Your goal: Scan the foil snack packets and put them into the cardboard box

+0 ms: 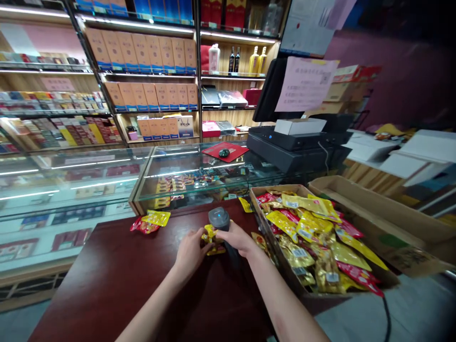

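Observation:
Over the dark red tabletop (117, 266), my left hand (190, 249) is closed on a yellow-and-gold snack packet (213, 244). My right hand (237, 236) grips a dark grey handheld barcode scanner (219, 218), whose head shows a small blue light. The scanner's head is right above the packet, and the two hands are nearly touching. My fingers cover part of the packet. To the left, a few red and yellow packets (151, 221) lie on the tabletop. On the right stands an open cardboard box (258, 209) full of yellow, gold and red packets (306, 228).
Beyond the tabletop runs a glass display counter (181, 164) with a mouse (224, 152) on a red mat (235, 151). A black cash register with a screen (270, 95) stands at the back right. Shelves of boxed goods (142, 52) line the wall. An open cardboard flap (384, 213) spreads right.

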Demonstrator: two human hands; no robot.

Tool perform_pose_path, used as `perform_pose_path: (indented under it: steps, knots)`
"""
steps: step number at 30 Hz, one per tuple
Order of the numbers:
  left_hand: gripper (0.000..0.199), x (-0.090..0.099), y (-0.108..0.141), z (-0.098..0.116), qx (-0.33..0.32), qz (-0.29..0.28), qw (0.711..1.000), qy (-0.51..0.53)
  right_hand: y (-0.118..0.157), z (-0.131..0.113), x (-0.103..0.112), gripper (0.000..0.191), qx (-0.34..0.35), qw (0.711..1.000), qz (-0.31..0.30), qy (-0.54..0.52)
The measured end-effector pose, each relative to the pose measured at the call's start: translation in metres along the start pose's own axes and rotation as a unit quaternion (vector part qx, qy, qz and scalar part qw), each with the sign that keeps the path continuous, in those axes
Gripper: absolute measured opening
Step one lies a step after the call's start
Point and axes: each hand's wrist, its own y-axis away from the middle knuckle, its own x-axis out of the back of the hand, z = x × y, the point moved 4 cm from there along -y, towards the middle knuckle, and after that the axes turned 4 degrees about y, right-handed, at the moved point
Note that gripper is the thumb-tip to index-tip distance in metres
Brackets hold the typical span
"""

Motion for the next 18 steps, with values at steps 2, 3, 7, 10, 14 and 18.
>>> perform_pose_path:
  steps: [2,3,7,10,14,18]
  knots:
    - [0.022,0.004,0.020,0.001,0.011,-0.027,0.999,0.037,0.015,0.003,-0.006,0.022,0.001,1.000,-0.028,-0.012]
    - [0.023,0.007,0.025,0.000,0.021,-0.026,0.998,0.043,0.021,0.005,-0.008,0.022,-0.002,0.999,-0.031,-0.015]
    - [0.042,0.011,0.024,-0.006,0.083,0.003,0.996,0.016,0.032,0.010,-0.010,0.022,-0.018,0.999,-0.017,-0.021]
    - [0.039,0.001,0.016,-0.013,0.092,-0.054,0.992,0.072,0.037,0.009,-0.012,0.024,-0.019,0.998,-0.029,-0.045]
    - [0.040,-0.010,0.013,-0.022,0.117,-0.071,0.954,0.267,0.045,0.002,-0.012,0.032,-0.002,0.994,-0.036,-0.100]
    - [0.044,-0.004,0.012,-0.018,0.137,-0.093,0.878,0.449,0.054,-0.010,-0.010,0.034,0.043,0.991,-0.051,-0.117]
